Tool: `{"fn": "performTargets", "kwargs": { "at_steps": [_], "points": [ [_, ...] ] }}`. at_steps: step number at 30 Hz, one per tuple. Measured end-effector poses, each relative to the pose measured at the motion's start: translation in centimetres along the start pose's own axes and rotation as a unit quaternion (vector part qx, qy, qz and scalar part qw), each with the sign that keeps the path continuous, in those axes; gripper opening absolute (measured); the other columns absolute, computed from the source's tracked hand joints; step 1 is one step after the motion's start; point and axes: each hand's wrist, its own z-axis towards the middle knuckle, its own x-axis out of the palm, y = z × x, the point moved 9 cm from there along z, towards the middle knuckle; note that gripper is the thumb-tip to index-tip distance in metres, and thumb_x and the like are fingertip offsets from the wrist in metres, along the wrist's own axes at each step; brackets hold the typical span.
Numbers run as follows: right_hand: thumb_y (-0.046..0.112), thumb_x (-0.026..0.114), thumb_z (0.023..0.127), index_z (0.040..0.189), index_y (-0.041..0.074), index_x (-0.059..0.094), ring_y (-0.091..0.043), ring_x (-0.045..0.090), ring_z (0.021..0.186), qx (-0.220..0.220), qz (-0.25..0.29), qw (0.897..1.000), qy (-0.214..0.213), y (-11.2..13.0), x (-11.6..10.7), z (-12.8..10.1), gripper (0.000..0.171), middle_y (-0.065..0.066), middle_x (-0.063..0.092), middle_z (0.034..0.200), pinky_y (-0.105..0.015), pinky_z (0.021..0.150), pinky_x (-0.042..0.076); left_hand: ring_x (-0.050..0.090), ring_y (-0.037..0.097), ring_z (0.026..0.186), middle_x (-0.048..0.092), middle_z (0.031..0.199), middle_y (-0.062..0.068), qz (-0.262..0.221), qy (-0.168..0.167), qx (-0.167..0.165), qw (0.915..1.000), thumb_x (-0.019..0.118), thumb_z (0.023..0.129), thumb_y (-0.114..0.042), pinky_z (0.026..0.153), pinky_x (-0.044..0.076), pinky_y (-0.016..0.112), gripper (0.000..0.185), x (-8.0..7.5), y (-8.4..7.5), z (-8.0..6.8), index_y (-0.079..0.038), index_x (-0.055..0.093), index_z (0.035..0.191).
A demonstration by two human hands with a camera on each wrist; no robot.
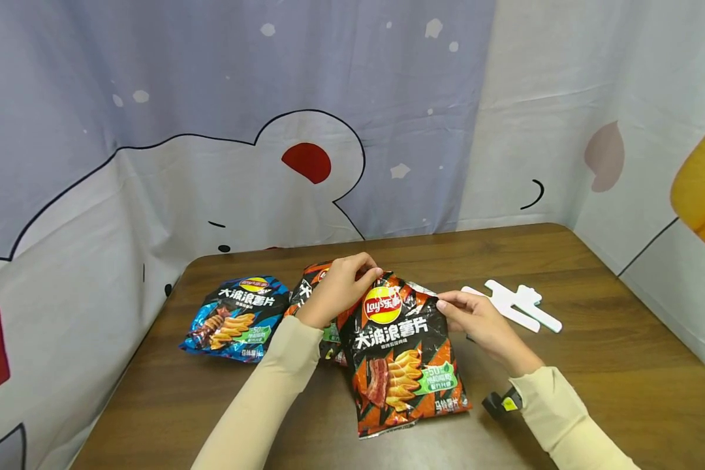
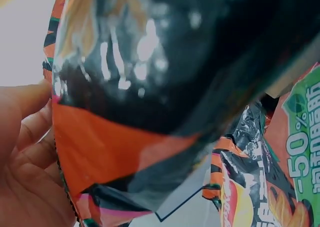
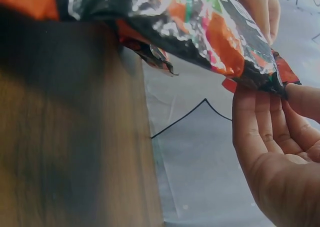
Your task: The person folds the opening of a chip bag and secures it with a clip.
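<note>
On the tabletop (image 1: 593,365), left hand (image 1: 336,287) and right hand (image 1: 476,316) pinch the orange chip bag (image 1: 402,356) top corners, likely pulling apart next.

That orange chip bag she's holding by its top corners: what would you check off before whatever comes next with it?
1. Left hand pinches the top left corner of the orange chip bag: ok.
2. Right hand pinches the top right corner, fingers on the seam: ok.
3. Bag's bottom rests on the table: ok.
4. Top seal open or sealed: cannot tell, the hands hide most of it.
5. White clips lie beside the right hand, not under the bag: ok.
6. Space to the left: not ok, a second orange bag lies right behind the left hand, with the blue chip bag beyond it.
</note>
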Motion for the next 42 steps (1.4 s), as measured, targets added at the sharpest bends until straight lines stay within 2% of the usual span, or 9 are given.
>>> {"fn": "performTargets", "kwargs": {
  "at_steps": [3,6,8,12,16,20,25,29,42],
  "points": [
    [0.017,0.056,0.098,0.119,-0.017,0.055,-0.008,0.069,0.083,-0.001,0.010,1.000,0.001,0.0,0.1,0.0,0.040,0.003,0.068,0.096,-0.031,0.076,0.057,0.040,0.011,0.052,0.056,0.070,-0.001,-0.007,0.004,-0.001,1.0000,0.056,0.098,-0.026,0.053,0.035,0.023,0.016,0.0,0.1,0.0,-0.013,0.065,0.098],
    [0.017,0.057,0.097,0.118,-0.017,0.056,-0.009,0.069,0.081,0.001,0.019,1.000,0.000,-0.1,0.2,0.1,0.040,0.008,0.069,0.092,-0.031,0.076,0.057,0.040,0.011,0.051,0.057,0.069,0.000,-0.009,0.005,-0.003,0.9999,0.055,0.098,-0.025,0.052,0.034,0.023,0.016,0.0,0.2,0.0,-0.012,0.065,0.098],
    [0.017,0.057,0.097,0.119,-0.017,0.056,-0.009,0.069,0.082,0.003,0.025,1.000,-0.006,-0.1,0.2,0.1,0.040,0.010,0.069,0.092,-0.030,0.076,0.057,0.046,0.010,0.055,0.064,0.076,0.000,-0.012,0.004,-0.005,0.9999,0.056,0.098,-0.024,0.055,0.039,0.022,0.017,-0.1,0.2,0.0,-0.012,0.067,0.102],
    [0.017,0.058,0.097,0.122,-0.016,0.055,-0.008,0.069,0.084,0.009,0.037,0.999,-0.021,-0.4,0.1,0.2,0.042,0.011,0.070,0.093,-0.029,0.077,0.056,0.057,0.007,0.067,0.072,0.103,0.003,-0.016,0.005,-0.004,0.9998,0.056,0.098,-0.023,0.067,0.047,0.024,0.023,0.0,0.2,0.0,-0.014,0.068,0.116],
    [0.018,0.060,0.096,0.126,-0.014,0.054,-0.007,0.069,0.087,0.014,0.044,0.998,-0.034,-0.6,0.0,0.3,0.045,0.013,0.069,0.096,-0.028,0.077,0.056,0.049,0.009,0.055,0.070,0.115,0.003,-0.018,0.014,0.001,0.9997,0.055,0.098,-0.021,0.062,0.043,0.024,0.028,0.1,0.2,0.1,-0.017,0.066,0.124],
    [0.019,0.061,0.095,0.128,-0.013,0.053,-0.007,0.068,0.088,0.017,0.047,0.998,-0.040,-0.7,-0.1,0.3,0.047,0.013,0.068,0.099,-0.027,0.077,0.056,0.034,0.010,0.043,0.070,0.114,0.003,-0.018,0.023,0.014,0.9995,0.055,0.099,-0.017,0.052,0.035,0.022,0.027,0.2,0.0,0.0,-0.017,0.067,0.123],
    [0.021,0.062,0.095,0.129,-0.012,0.053,-0.007,0.068,0.089,0.022,0.048,0.998,-0.043,-0.9,-0.2,0.2,0.048,0.011,0.067,0.101,-0.027,0.078,0.056,0.025,0.009,0.039,0.072,0.105,0.003,-0.010,0.036,0.021,0.9991,0.052,0.100,-0.014,0.048,0.030,0.021,0.027,0.4,0.0,0.0,-0.017,0.069,0.120],
    [0.021,0.062,0.095,0.129,-0.013,0.053,-0.007,0.068,0.089,0.022,0.049,0.998,-0.041,-0.9,-0.2,0.2,0.049,0.010,0.068,0.101,-0.026,0.078,0.056,0.024,0.009,0.038,0.072,0.097,0.003,-0.013,0.038,0.021,0.9990,0.051,0.100,-0.013,0.047,0.029,0.021,0.027,0.4,0.1,0.0,-0.015,0.069,0.119],
    [0.020,0.062,0.095,0.128,-0.013,0.053,-0.007,0.068,0.089,0.021,0.055,0.998,-0.038,-1.1,-0.2,0.2,0.048,0.012,0.069,0.099,-0.027,0.078,0.056,0.031,0.007,0.045,0.071,0.111,0.003,-0.023,0.042,0.038,0.9981,0.053,0.099,-0.013,0.059,0.039,0.022,0.025,0.5,0.2,0.1,-0.015,0.071,0.116]
  ]
}}
